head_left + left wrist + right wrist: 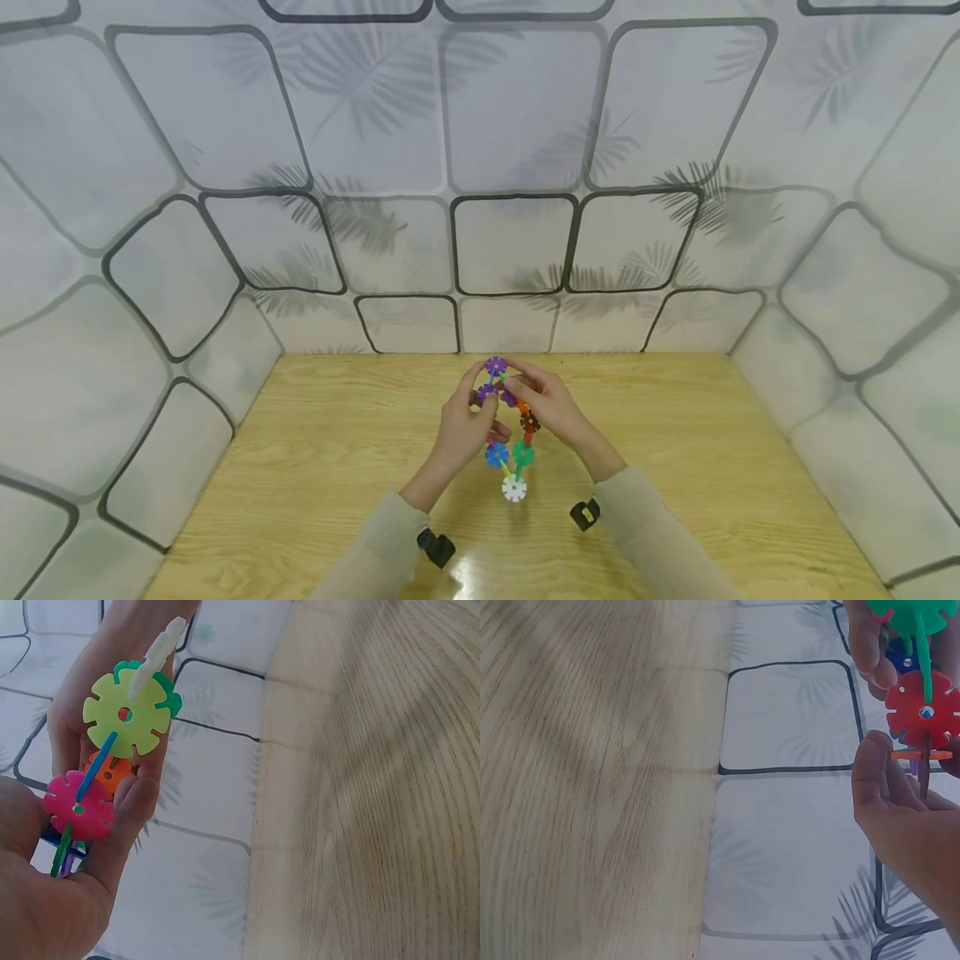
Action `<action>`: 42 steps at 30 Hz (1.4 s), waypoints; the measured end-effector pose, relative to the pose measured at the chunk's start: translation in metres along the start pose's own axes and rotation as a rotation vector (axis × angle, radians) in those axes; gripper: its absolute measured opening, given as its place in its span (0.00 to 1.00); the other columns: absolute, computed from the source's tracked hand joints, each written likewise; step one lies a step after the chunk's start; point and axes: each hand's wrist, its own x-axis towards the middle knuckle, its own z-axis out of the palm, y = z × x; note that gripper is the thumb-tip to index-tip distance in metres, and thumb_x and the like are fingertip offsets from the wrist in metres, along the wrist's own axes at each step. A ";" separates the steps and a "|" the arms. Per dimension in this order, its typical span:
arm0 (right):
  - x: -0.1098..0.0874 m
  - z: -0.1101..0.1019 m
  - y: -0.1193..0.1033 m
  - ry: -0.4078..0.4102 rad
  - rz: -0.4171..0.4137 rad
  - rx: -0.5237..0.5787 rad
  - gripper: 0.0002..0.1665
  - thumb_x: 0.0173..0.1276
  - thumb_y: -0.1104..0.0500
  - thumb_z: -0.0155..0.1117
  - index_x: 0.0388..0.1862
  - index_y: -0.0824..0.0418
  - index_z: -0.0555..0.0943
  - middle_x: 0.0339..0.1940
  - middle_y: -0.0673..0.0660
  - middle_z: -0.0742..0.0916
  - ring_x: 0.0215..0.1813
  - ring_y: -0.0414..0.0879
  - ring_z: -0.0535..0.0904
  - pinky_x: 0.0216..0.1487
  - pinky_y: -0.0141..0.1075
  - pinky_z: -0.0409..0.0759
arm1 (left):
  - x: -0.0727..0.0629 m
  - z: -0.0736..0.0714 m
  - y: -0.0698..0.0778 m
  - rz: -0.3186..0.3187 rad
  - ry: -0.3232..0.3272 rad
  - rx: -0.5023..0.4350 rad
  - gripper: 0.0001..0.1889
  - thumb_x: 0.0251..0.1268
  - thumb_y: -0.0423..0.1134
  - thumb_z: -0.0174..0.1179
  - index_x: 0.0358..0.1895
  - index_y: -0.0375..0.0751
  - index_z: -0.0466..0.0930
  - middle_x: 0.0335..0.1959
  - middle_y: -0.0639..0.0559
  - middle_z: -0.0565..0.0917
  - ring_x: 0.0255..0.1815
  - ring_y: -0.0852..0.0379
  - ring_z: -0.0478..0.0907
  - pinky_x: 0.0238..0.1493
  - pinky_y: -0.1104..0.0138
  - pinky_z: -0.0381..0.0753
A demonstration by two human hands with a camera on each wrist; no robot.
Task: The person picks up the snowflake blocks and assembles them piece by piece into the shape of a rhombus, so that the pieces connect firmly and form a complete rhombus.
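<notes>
A loop of notched plastic discs slotted edge to edge hangs between both hands, above the wooden table. My left hand [467, 425] pinches the loop's upper left side by a purple disc [487, 392]. On the upper right, the fingers of my right hand [553, 408] grip the loop near another purple disc and an orange one. A purple disc [496, 366] tops the loop; a white disc [513, 488] is lowest, below a blue disc [497, 454] and a green disc [523, 453]. The left wrist view shows a pink disc [79, 805] beside the left fingers. A red disc [924, 710] appears above the right hand's fingers.
The light wooden table [337, 467] extends around both arms. Behind it and on both sides stand pale walls [517, 250] with a stone outline and leaf pattern. A small black device [436, 547] is at the left cuff, another [585, 514] at the right.
</notes>
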 end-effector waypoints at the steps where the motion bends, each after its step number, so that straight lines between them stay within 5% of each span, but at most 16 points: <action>1: 0.000 0.000 0.000 0.004 -0.004 -0.003 0.30 0.86 0.54 0.55 0.82 0.59 0.68 0.58 0.68 0.88 0.48 0.48 0.86 0.45 0.35 0.84 | 0.000 0.000 0.000 0.001 -0.002 -0.001 0.34 0.81 0.32 0.52 0.84 0.54 0.57 0.37 0.40 0.79 0.26 0.36 0.90 0.26 0.58 0.92; 5: 0.000 0.000 0.001 0.017 -0.007 -0.014 0.30 0.86 0.55 0.55 0.82 0.57 0.68 0.54 0.69 0.88 0.35 0.44 0.76 0.30 0.31 0.73 | 0.000 0.001 -0.001 0.000 -0.012 -0.006 0.34 0.80 0.32 0.52 0.85 0.51 0.55 0.35 0.41 0.79 0.26 0.37 0.90 0.26 0.59 0.92; 24: -0.002 0.001 0.010 0.051 -0.045 -0.068 0.29 0.86 0.56 0.55 0.81 0.62 0.69 0.52 0.68 0.89 0.33 0.42 0.76 0.33 0.29 0.74 | 0.001 0.007 -0.004 0.040 -0.045 0.021 0.33 0.81 0.32 0.50 0.85 0.45 0.55 0.41 0.37 0.82 0.25 0.38 0.89 0.26 0.60 0.92; 28: -0.002 0.001 0.010 0.059 -0.025 -0.059 0.29 0.86 0.55 0.54 0.81 0.62 0.69 0.54 0.68 0.89 0.40 0.44 0.81 0.38 0.30 0.79 | 0.004 0.005 -0.006 -0.003 -0.056 -0.006 0.34 0.82 0.33 0.52 0.86 0.49 0.55 0.42 0.37 0.81 0.28 0.39 0.90 0.30 0.59 0.93; 33: -0.001 -0.001 0.014 0.062 0.020 -0.061 0.30 0.87 0.55 0.53 0.82 0.62 0.68 0.57 0.68 0.88 0.48 0.44 0.84 0.46 0.32 0.81 | 0.008 0.003 -0.011 -0.083 -0.071 -0.048 0.36 0.79 0.33 0.56 0.85 0.43 0.54 0.47 0.32 0.80 0.34 0.38 0.91 0.37 0.56 0.94; 42: 0.007 0.001 0.032 0.087 0.095 -0.074 0.30 0.87 0.56 0.52 0.82 0.62 0.66 0.54 0.69 0.88 0.40 0.39 0.79 0.40 0.29 0.77 | 0.012 -0.004 -0.020 -0.189 -0.078 -0.032 0.27 0.80 0.34 0.56 0.77 0.28 0.65 0.54 0.26 0.82 0.46 0.37 0.91 0.48 0.53 0.94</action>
